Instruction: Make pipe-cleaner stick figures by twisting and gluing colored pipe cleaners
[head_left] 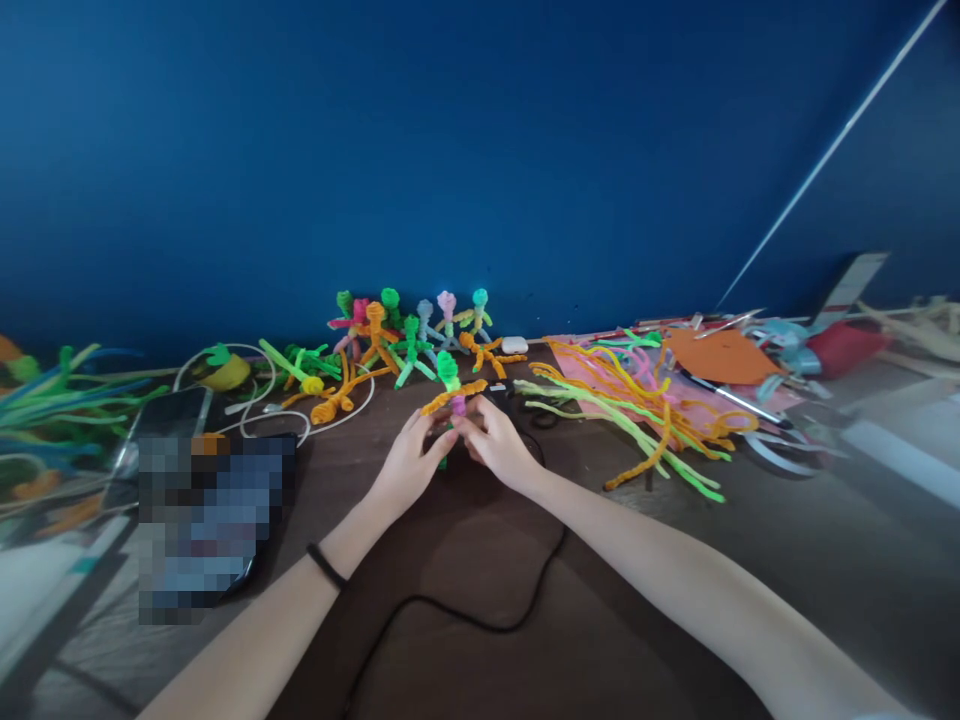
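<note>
Between my two hands is a pipe cleaner figure [448, 372] with a green head, orange arms and a pink-purple body, held upright above the table. My left hand [417, 452] pinches its lower part from the left, thumb toward the middle. From the right, my right hand [491, 440] grips the same figure low on its body, fingertips close to my left thumb. The figure's legs are mostly hidden by my fingers; a bit of green shows below. Just behind stand several finished-looking figures, among them a green one [411, 345] and an orange one [376, 330].
Loose orange and green pipe cleaners [637, 425] lie at right beside an orange sheet [720, 355]. At left are a phone [169, 415], a pixelated dark device [225, 520], a white cable [306, 425] and more pipe cleaners [67, 410]. A black cable [480, 628] crosses the table [450, 680]; a blue wall [480, 150] stands behind.
</note>
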